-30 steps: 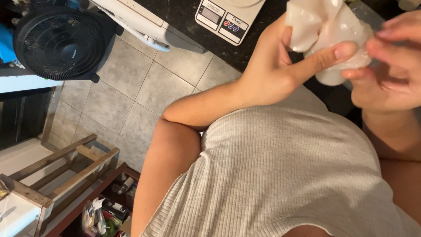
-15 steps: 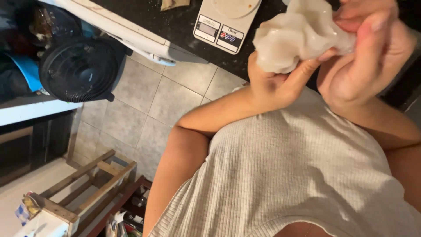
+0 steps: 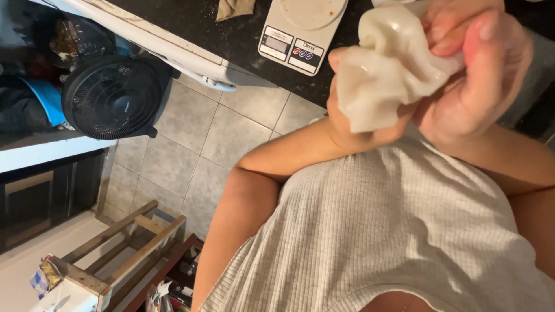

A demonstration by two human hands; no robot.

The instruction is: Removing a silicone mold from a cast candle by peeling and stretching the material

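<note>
Both hands are up close under the camera, clasped on one pale, glossy lump of dough [image 3: 387, 69] that is held in the air above the front edge of the black worktop [image 3: 231, 37] and does not touch it. From the left, the left hand [image 3: 352, 124] cups the underside of the lump, its thumb showing at the top left of the mass and its palm hidden behind the folds. On the other side, the right hand [image 3: 474, 69] closes over the dough, fingers curled across its upper right part and pressed into it, so that the soft mass bulges out between the two grips in thick creases. Below the hands lies the person's ribbed light grey top [image 3: 393, 231]. On the worktop, near its front edge and just left of the dough, stands a white kitchen scale [image 3: 300, 32] with a round, smeared weighing plate. Farther back toward the worktop's left part lies a small crumpled brownish scrap [image 3: 234, 8]. Down on the grey tiled floor [image 3: 231, 127], well apart from the hands, a black floor fan [image 3: 113, 98] stands at the left, and a rough wooden frame [image 3: 115, 254] sits near the lower left corner.
</note>
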